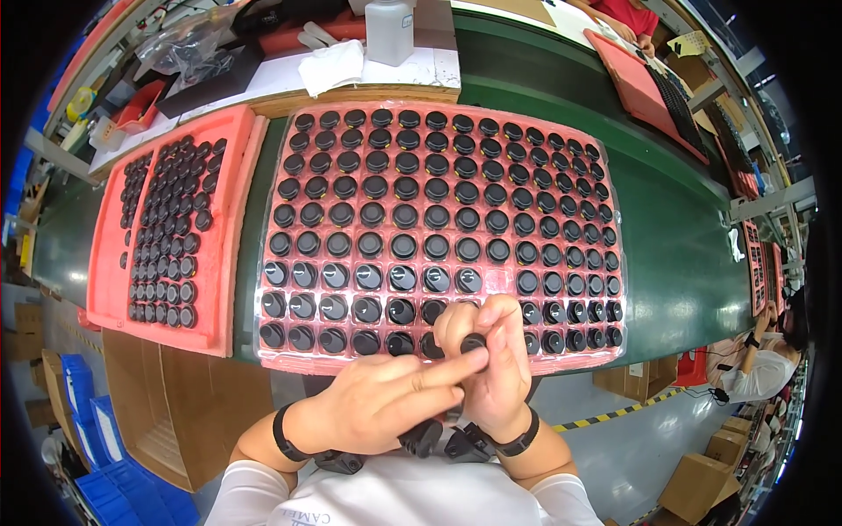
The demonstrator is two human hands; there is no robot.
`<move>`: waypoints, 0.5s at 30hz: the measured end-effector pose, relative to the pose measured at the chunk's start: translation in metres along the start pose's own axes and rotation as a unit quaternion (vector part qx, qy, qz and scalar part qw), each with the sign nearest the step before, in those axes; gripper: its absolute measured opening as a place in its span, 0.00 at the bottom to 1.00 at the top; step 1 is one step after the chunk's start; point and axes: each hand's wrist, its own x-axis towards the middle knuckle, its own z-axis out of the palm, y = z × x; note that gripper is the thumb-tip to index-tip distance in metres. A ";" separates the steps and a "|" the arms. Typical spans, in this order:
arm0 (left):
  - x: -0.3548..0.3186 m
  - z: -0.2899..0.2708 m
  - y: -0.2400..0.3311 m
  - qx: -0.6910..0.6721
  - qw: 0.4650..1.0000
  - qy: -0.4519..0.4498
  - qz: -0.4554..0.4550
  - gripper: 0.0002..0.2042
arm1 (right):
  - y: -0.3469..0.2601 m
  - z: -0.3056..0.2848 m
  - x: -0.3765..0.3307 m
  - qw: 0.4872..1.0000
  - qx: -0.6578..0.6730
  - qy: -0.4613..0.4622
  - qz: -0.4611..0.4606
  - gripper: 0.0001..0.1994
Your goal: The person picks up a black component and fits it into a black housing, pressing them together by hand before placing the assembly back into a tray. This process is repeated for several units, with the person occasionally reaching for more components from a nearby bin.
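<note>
In front of my body, my right hand (497,377) is closed with curled fingers around a small black round cap-like part (474,343). From the left, my left hand (373,399) reaches over with its fingers held together, their tips pressed to the same part. The left thumb is hidden. Below the fingers hangs a dark object (422,437) whose kind I cannot make out. Just beyond both hands lies a wide clear plastic tray (500,281) on pink foam, filled with rows of similar black round parts (404,216). One pocket in its lower rows holds no part.
A pink foam tray (224,289) with more black parts stands at the left on a green bench (658,219). Behind it, a white shelf holds a bottle (389,33) and a white cloth (331,68). Cardboard boxes (167,403) stand below. Other people work at the far and right sides.
</note>
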 end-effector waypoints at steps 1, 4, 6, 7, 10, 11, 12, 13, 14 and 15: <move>0.000 0.000 0.000 -0.004 1.000 0.012 -0.021 0.17 | 0.000 0.000 0.000 1.000 -0.003 -0.001 -0.006 0.10; 0.005 -0.003 0.003 -0.012 1.000 -0.026 0.012 0.16 | 0.000 0.001 0.001 1.000 -0.008 -0.003 -0.018 0.09; 0.006 -0.005 0.004 -0.016 0.998 -0.044 0.028 0.16 | -0.001 0.001 0.001 1.000 -0.019 0.017 -0.011 0.10; 0.006 -0.006 0.004 -0.013 0.998 -0.049 0.025 0.16 | -0.001 0.001 0.001 0.999 -0.025 0.027 -0.007 0.10; 0.004 -0.006 0.003 -0.006 0.998 -0.056 0.021 0.15 | -0.003 0.006 0.001 0.999 -0.040 0.028 -0.003 0.10; 0.002 -0.002 0.001 -0.013 0.999 -0.034 0.016 0.14 | -0.003 0.007 0.001 0.998 -0.047 0.029 -0.002 0.10; 0.000 0.002 -0.001 -0.020 1.000 -0.011 0.010 0.14 | -0.004 0.008 0.001 0.998 -0.048 0.028 -0.001 0.10; -0.001 0.003 -0.002 -0.027 1.000 0.011 0.004 0.13 | -0.005 0.008 0.001 0.999 -0.037 0.029 -0.001 0.10; -0.001 0.004 -0.002 -0.028 1.000 0.012 0.005 0.13 | -0.005 0.008 0.001 0.999 -0.027 0.030 0.000 0.10; -0.001 0.004 -0.002 -0.030 0.999 -0.008 0.017 0.13 | -0.006 0.007 0.001 0.999 -0.017 0.031 0.002 0.10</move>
